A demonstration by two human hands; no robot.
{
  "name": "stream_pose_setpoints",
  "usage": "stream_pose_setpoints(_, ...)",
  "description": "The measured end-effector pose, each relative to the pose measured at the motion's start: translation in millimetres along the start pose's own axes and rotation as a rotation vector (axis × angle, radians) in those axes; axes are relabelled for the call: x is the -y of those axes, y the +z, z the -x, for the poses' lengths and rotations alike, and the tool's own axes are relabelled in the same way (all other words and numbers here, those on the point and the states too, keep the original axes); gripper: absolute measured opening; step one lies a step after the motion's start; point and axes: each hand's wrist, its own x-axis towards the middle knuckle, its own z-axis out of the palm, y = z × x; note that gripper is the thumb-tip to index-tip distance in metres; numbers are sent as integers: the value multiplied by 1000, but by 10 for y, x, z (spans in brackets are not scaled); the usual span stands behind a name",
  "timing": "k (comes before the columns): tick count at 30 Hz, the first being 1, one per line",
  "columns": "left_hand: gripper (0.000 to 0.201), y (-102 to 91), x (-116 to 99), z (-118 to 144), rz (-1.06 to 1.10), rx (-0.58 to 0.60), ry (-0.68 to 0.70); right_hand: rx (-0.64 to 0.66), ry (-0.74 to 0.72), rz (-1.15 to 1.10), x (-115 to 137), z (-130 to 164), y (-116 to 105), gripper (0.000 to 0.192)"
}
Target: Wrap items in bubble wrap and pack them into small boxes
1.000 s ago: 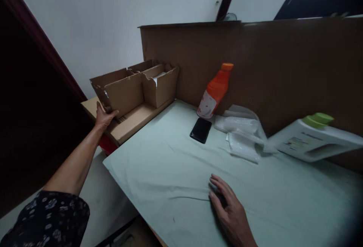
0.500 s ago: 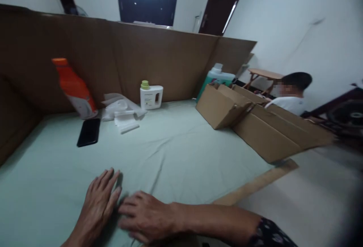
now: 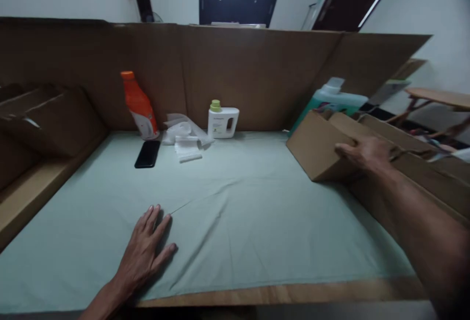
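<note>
— What are the hands doing, from where you are standing?

— In the head view, the left hand is lying flat on the pale green cloth that is covering the desk, palm down, fingers spread loosely and holding nothing. The right hand is reaching out to the right and resting on the near top edge of a cardboard box. Its fingers are curling over that edge, though I cannot tell whether they are truly gripping it or only touching.

— And where is the box sitting?

— At the right side of the desk, well apart from the left hand and right under the right one. So the right hand is clearly the nearer of the two. The box's long side is running away from the person, slanting toward the far right, with more brown cardboard lying just beside it on that side.

— Anything else around?

— Along the tall cardboard wall at the back, an orange bottle is standing, with a black phone lying flat just in front of it. Next to those, some crumpled clear plastic bags are lying beside a small white jug with a green cap. A bigger green jug is peeking out behind the box. On the far left, more cardboard boxes are sitting in shadow.
</note>
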Motion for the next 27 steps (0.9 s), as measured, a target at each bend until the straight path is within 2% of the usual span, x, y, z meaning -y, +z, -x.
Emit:
stream_pose_setpoints(3, 63, -21, 3, 2, 45, -64, -52, 65, -39, 1, 175, 136, 48, 22)
stream_pose_setpoints(6, 66, -32, 7, -11, 115, -110, -115, 122, -166, -28, 527, 481, -10, 19)
stream_pose_setpoints(12, 85, -145, -87, -215, 336, -101, -206, 164, -505, -350, 1448, 1176, -452, 21)
stream_pose_setpoints(14, 91, -192, -147, -306, 420, -92, -230, 132, -521, -462, 1627, 1346, -597, 19)
stream_pose_setpoints(16, 94, -219, -197, -386, 501, -71, -259, 76, -432, -561, 1649, 1508, -646, 36)
stream_pose_setpoints(18, 95, -225, -235, -453, 589, -40, -286, 88, -274, -621, 1554, 1670, -555, 51)
stream_pose_setpoints(19, 94, -221, -251, -482, 638, -16, -298, 135, -196, -632, 1494, 1751, -458, 55)
stream_pose_setpoints(22, 87, -203, -306, -547, 771, 46, -349, 378, -34, -642, 1435, 1985, -62, 66)
stream_pose_setpoints(24, 82, -191, -338, -566, 833, 49, -377, 512, 23, -688, 1551, 2122, 178, 67)
stream_pose_setpoints(27, 77, -184, -324, -579, 867, 21, -387, 589, 65, -775, 1856, 2274, 376, 57)
